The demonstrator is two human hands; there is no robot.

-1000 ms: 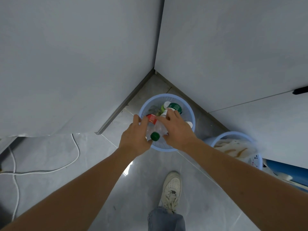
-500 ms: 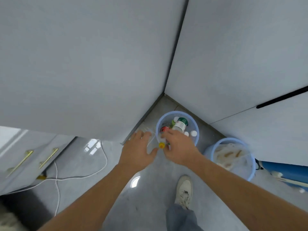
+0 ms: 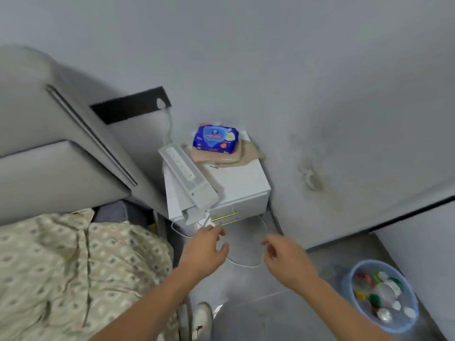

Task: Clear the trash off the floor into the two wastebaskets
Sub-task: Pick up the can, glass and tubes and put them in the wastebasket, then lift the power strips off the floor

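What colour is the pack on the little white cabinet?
Blue, with an orange stripe: the wipes pack, head view.

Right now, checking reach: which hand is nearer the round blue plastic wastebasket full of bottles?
Right. The right hand hovers up-left of the wastebasket; the left hand is farther left, by the white nightstand.

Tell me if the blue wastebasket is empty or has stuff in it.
Not empty. The wastebasket holds bottles and caps in a heap inside its rim.

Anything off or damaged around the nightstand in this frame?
Yes. The power strip lies diagonally across the white nightstand, its end overhanging the front edge. On the wall to the right, a dark scuffed stain looks like damage. Nothing looks spilled.
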